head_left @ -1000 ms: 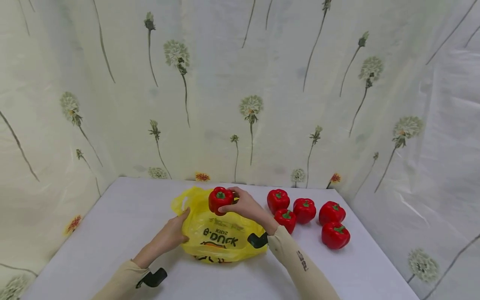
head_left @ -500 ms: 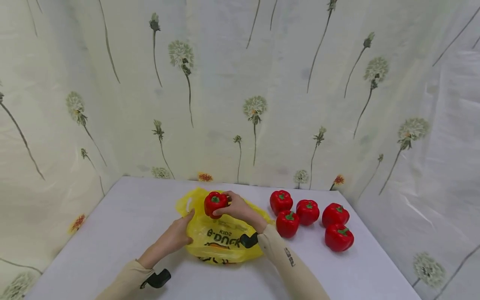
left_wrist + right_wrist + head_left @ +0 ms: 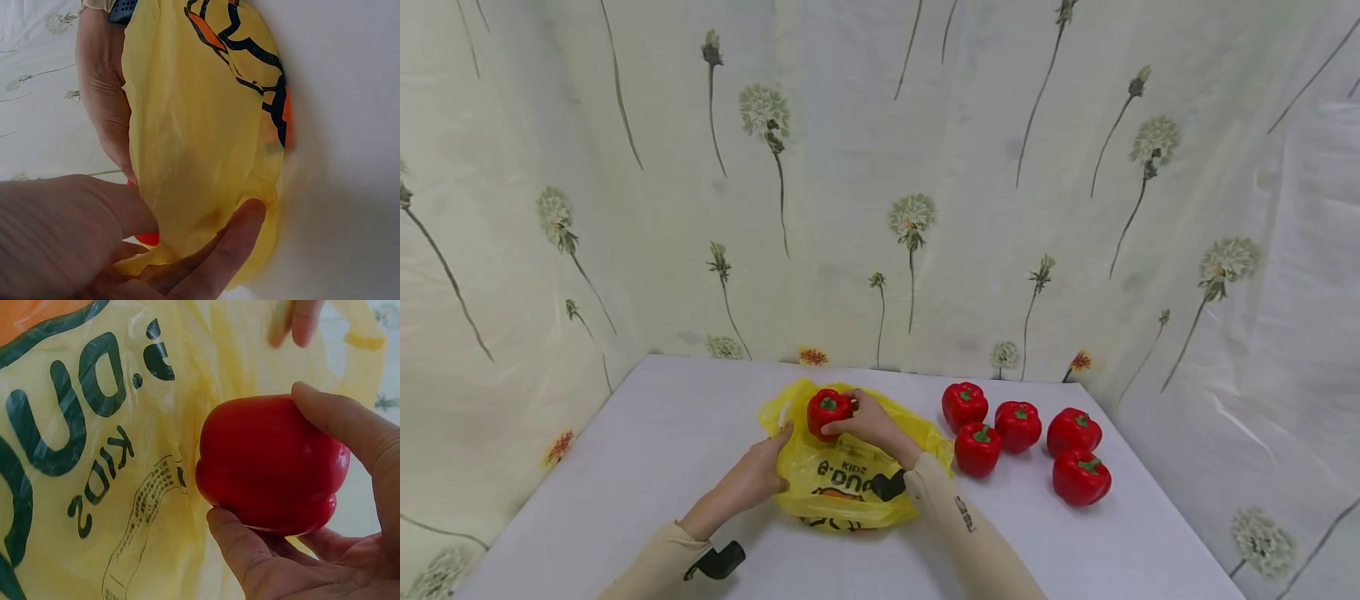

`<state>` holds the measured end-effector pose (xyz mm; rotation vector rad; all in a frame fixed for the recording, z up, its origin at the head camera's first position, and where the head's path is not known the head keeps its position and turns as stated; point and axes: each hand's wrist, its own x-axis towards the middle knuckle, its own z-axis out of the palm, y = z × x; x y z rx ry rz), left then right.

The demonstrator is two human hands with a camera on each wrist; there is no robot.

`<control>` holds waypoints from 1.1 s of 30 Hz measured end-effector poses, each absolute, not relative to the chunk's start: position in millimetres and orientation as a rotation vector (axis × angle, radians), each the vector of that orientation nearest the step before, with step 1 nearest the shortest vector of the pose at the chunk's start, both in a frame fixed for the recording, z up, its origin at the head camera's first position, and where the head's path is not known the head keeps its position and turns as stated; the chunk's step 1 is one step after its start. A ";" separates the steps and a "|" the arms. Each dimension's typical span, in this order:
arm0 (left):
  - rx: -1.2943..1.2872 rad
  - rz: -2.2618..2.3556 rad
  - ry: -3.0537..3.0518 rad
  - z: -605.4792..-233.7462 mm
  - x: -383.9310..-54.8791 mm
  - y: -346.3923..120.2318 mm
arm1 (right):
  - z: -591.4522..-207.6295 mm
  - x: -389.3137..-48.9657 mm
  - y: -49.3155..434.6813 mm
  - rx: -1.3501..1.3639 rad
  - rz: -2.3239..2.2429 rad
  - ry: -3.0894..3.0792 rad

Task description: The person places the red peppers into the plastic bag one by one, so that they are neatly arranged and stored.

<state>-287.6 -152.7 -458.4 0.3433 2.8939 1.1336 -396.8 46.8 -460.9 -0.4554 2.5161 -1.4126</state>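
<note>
A red bell pepper (image 3: pixel 829 412) with a green stem is held in my right hand (image 3: pixel 871 423), thumb and fingers around its sides. The pepper is over the mouth of a yellow plastic bag (image 3: pixel 820 471) printed with dark letters. In the right wrist view, bag film lies close beside the pepper (image 3: pixel 269 465). My left hand (image 3: pixel 758 472) grips the bag's left edge. From the left wrist view, its thumb goes behind the film and its fingers (image 3: pixel 234 250) lie on the outer side. The bag's inside is mostly hidden.
Several more red bell peppers stand on the white table to the right, among them a front one (image 3: pixel 1081 477) and a left one (image 3: pixel 977 450). A flower-printed curtain (image 3: pixel 880 183) hangs behind the table and at both sides.
My right hand has moved left and lower with the bell pepper, down toward the bag's mouth. The left hand keeps its grip on the bag. The head view has shifted slightly.
</note>
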 end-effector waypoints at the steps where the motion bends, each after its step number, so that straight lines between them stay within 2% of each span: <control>1: 0.344 1.132 2.891 -458.6 -287.4 -152.6 | -462.1 -397.3 46.2 -0.450 -1.417 2.517; 33: 0.369 1.049 2.935 -464.5 -289.3 -154.2 | -477.0 -401.3 32.1 -0.360 -1.516 2.487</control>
